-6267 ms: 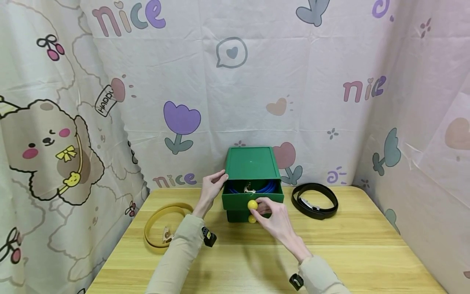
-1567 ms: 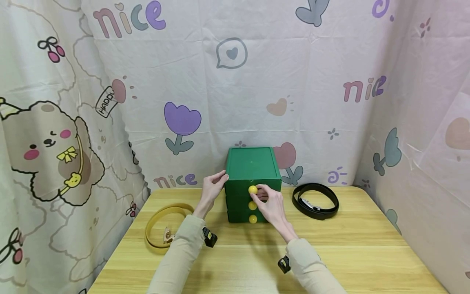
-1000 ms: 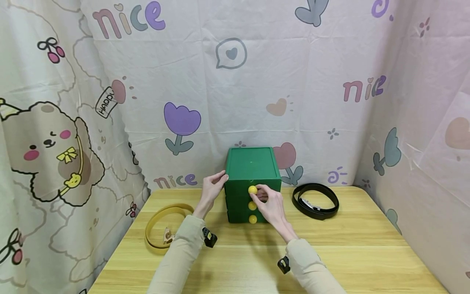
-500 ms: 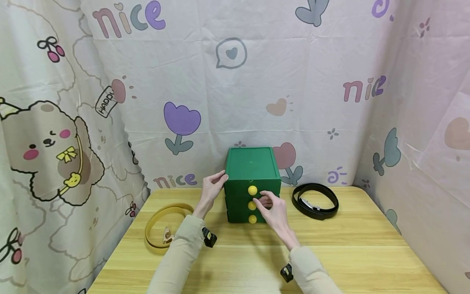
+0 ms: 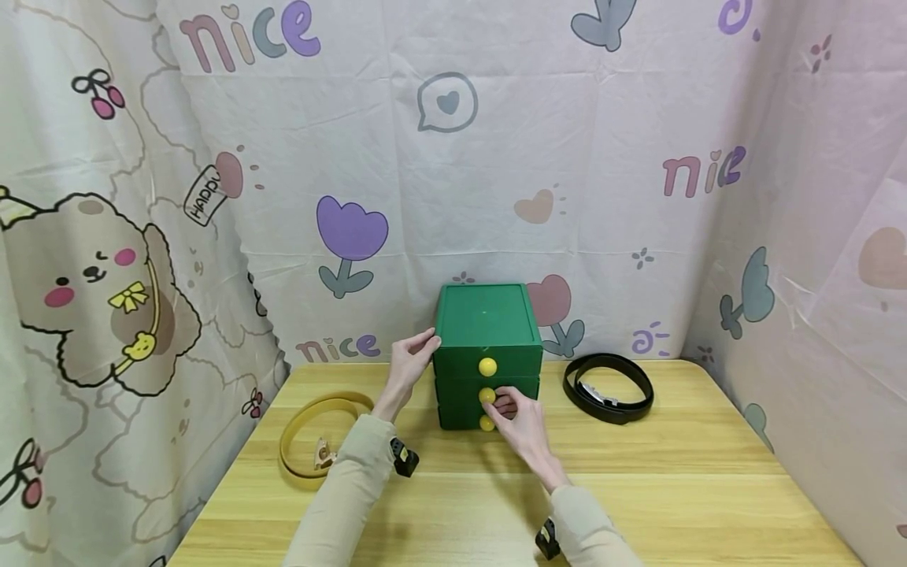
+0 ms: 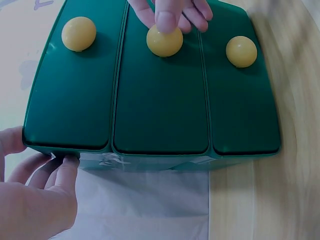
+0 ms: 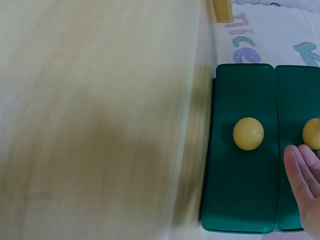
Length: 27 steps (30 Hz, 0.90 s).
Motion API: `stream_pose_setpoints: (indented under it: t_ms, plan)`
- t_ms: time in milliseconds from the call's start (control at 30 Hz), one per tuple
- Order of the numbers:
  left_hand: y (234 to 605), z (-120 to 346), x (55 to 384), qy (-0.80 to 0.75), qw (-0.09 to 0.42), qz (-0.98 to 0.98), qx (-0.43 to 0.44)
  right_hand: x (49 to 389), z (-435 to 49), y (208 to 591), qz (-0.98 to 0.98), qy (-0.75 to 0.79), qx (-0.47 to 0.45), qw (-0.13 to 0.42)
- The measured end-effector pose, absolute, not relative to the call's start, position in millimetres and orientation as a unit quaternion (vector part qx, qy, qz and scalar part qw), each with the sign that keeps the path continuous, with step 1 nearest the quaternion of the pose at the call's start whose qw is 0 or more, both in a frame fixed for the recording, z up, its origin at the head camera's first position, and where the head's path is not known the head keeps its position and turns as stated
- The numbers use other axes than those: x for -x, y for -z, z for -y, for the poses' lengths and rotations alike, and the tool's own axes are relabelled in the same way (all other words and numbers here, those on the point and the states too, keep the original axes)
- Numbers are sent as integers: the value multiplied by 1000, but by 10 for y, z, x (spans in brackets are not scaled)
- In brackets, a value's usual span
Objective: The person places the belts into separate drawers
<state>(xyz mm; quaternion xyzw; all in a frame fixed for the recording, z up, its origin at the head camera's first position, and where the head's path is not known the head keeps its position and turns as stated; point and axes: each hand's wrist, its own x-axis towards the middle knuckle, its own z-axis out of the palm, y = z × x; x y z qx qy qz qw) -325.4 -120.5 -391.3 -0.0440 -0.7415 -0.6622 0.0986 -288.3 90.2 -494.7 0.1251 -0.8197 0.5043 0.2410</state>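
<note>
A green drawer box (image 5: pixel 485 313) with three stacked drawers stands at the back middle of the table, its drawers pushed in. Each drawer front has a round yellow knob. My right hand (image 5: pixel 523 427) pinches the middle knob (image 5: pixel 486 395) with thumb and fingers; the top knob (image 5: pixel 487 367) and bottom knob (image 5: pixel 486 423) are untouched. At the box's upper left front corner my left hand (image 5: pixel 405 368) grips it. In the left wrist view, its thumb (image 6: pixel 12 140) lies along the top edge and the other fingers (image 6: pixel 67 175) bend against the side wall. The drawers' insides are hidden.
A coiled tan belt (image 5: pixel 289 441) with a gold-coloured buckle lies left on the table (image 5: pixel 680 472), partly behind the left sleeve. Right of the box lies a coiled black belt (image 5: pixel 641 386) with a silver buckle. A printed curtain (image 5: pixel 453 181) hangs close behind the box.
Earlier the top drawer stood pulled out with a blue belt inside; it was pushed in. My right hand then let go of the top knob and moved down to the middle one. My left hand stayed.
</note>
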Motion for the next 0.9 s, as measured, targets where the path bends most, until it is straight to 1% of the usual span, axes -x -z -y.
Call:
stream_pose_setpoints:
  t_ms: [267,533,900]
  plan:
    - [3858,1187,3201,657,100,746,45,2924,-867,4997,807,-522,-121,250]
    - [3897,1203,3242,660,99,744,44,2939,-846,5007,788,-536,-143,267]
    - [3898,1206,3239,660,97,743,47,2926,-848,4995,784,-543,-142,265]
